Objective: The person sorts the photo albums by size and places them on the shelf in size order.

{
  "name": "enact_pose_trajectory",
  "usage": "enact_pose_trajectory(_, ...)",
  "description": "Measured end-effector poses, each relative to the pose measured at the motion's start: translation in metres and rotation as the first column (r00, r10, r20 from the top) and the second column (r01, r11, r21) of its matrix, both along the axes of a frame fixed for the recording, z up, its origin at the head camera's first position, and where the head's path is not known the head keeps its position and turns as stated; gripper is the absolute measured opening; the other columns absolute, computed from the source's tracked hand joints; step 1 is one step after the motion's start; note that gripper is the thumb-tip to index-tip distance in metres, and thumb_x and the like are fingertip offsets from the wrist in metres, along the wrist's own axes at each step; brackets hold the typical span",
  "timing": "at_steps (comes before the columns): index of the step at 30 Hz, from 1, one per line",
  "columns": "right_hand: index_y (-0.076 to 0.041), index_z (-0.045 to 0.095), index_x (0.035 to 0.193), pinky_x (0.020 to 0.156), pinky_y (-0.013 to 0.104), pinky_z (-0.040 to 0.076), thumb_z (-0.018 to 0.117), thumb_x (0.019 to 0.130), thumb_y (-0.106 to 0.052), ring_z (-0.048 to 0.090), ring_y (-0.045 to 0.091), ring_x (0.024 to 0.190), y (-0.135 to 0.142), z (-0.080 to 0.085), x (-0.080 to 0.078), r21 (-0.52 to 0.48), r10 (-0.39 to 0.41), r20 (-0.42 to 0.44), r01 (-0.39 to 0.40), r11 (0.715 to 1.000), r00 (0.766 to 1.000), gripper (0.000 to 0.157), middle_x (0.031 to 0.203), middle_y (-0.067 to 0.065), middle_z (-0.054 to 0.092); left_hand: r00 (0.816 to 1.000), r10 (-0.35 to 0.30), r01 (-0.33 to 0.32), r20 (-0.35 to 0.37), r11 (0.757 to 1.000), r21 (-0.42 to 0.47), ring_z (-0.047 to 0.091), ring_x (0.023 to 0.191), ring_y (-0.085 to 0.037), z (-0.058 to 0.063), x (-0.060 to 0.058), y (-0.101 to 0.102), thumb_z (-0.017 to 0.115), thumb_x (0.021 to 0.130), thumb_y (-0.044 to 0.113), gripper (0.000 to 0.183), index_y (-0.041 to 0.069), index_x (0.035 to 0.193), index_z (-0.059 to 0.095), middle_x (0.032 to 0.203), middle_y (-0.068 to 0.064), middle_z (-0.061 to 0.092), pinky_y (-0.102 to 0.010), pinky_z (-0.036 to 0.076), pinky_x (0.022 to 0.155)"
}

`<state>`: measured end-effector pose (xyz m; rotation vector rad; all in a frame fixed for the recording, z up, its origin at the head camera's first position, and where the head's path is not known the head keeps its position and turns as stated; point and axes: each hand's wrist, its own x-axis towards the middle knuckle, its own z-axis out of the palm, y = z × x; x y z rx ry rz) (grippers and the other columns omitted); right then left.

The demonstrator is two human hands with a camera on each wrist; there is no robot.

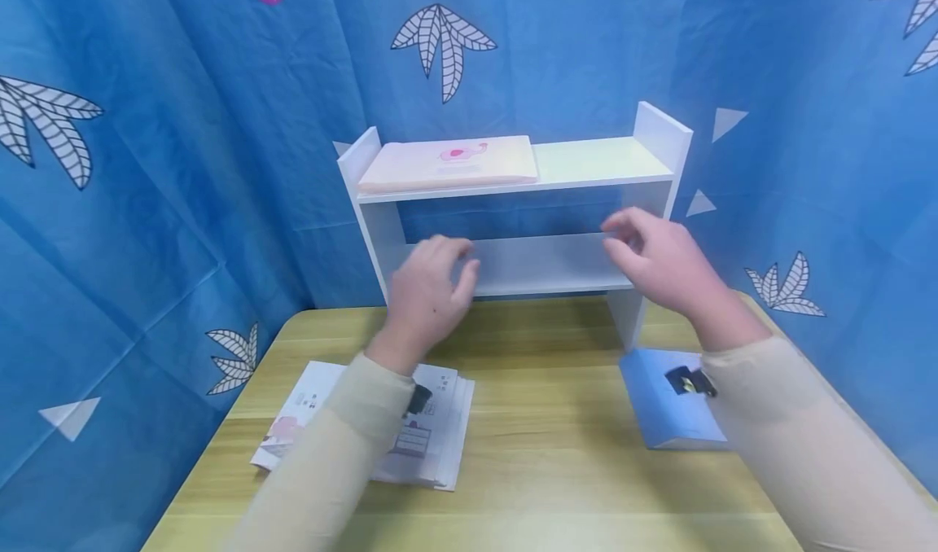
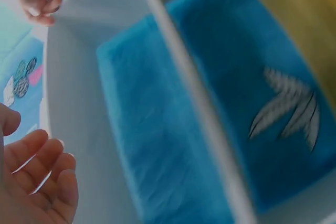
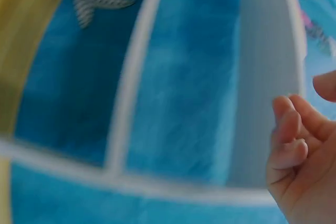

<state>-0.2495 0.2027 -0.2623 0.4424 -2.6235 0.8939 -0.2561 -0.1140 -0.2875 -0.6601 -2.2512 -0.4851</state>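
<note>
While both hands hang before the white two-tier shelf (image 1: 542,263): neither of them holds any object.
Left hand (image 1: 434,287): fingers softly bent, thumb apart, nothing between them; near the left part of the shelf, but I cannot tell if a fingertip touches it.
Right hand (image 1: 659,255): fingers loosely curved, with a gap to the thumb, also grasping nothing; it is near the right side panel (image 1: 662,133).
Shelf: it stands upright at the back of the wooden table (image 1: 535,422), before the blue curtain (image 1: 586,47).
Pink elephant book (image 1: 447,169): it lies flat on the top board (image 1: 597,159), at the left end, close to the front edge.
Printed booklets (image 1: 440,422): they are piled on the table, partly hidden by the left sleeve (image 1: 330,446).
Blue box-like object (image 1: 655,397): on the table, partly behind the right sleeve (image 1: 799,430).
Risk at the shelf: if one hand would push it unevenly, it could perhaps turn or tip, and the book could slide down.
Risk at the table: a low sleeve might drag the booklets apart.
</note>
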Motion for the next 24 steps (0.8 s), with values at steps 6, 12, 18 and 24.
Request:
enact_pose_trajectory(6, -0.004, 0.055, 0.136, 0.095, 0.063, 0.044, 0.049, 0.106, -0.041, 0.054, 0.043, 0.12, 0.052, -0.049, 0.004, 0.054, -0.045, 0.193, 0.036, 0.998, 0.98, 0.048, 0.133, 0.023, 0.059, 0.975, -0.025, 0.019, 0.221, 0.999, 0.03, 0.061, 0.098, -0.014, -0.049, 0.003, 0.023, 0.055, 0.101, 0.033, 0.03, 0.014, 0.119, 0.069, 0.109, 0.003, 0.069, -0.034, 0.054, 0.079)
enact_pose_trajectory(12, 0.006, 0.054, 0.135, 0.084, 0.061, 0.052, 0.048, 0.107, -0.039, 0.065, 0.044, 0.103, 0.096, -0.094, 0.011, 0.117, -0.062, 0.254, 0.033, 0.993, 0.965, 0.053, 0.126, 0.031, 0.061, 0.903, -0.031, 0.003, 0.428, 0.998, 0.066, 0.063, 0.098, -0.013, -0.093, 0.004, 0.04, 0.053, 0.103, 0.038, 0.032, 0.017, 0.123, 0.067, 0.109, 0.004, 0.069, -0.036, 0.054, 0.08)
enact_pose_trajectory(18, 0.014, 0.055, 0.132, 0.091, 0.068, 0.045, 0.049, 0.106, -0.038, 0.054, 0.056, 0.115, 0.115, -0.119, 0.013, 0.187, -0.082, 0.319, 0.023, 0.982, 0.944, 0.058, 0.126, 0.037, 0.058, 0.818, -0.01, -0.022, 0.575, 0.999, 0.05, 0.064, 0.102, -0.014, -0.112, 0.005, 0.057, 0.05, 0.103, 0.043, 0.036, 0.019, 0.125, 0.066, 0.114, 0.004, 0.068, -0.038, 0.053, 0.087)
enact_pose_trajectory(24, 0.016, 0.058, 0.124, 0.083, 0.066, 0.049, 0.054, 0.103, -0.034, 0.061, 0.052, 0.102, 0.121, -0.132, 0.014, 0.231, -0.127, 0.425, 0.029, 0.973, 0.896, 0.055, 0.112, 0.035, 0.064, 0.766, -0.005, -0.042, 0.642, 0.997, 0.057, 0.064, 0.102, -0.015, -0.117, 0.007, 0.065, 0.052, 0.103, 0.045, 0.035, 0.022, 0.126, 0.066, 0.115, 0.006, 0.068, -0.039, 0.052, 0.088)
